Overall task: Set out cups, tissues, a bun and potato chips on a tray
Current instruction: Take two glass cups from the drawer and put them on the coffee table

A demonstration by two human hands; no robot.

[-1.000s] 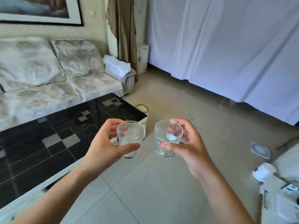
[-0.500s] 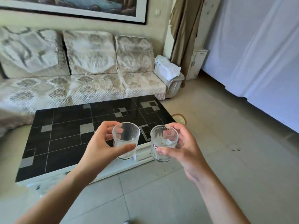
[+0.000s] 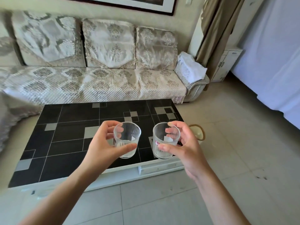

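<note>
Framed picture (image 3: pixel 123 2) above sofa (image 3: pixel 97 82): top cut by frame edge | sofa: left end blurred, runs out of frame | round tan object (image 3: pixel 200 133) right of coffee table (image 3: pixel 68 143): partly behind right hand (image 3: pixel 183 146), identity unclear | both forearms: cut at bottom edge.

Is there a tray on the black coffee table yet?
No. The black coffee table shows only its bare patterned top, and both glass cups, left and right, are held in the air by the hands.
</note>
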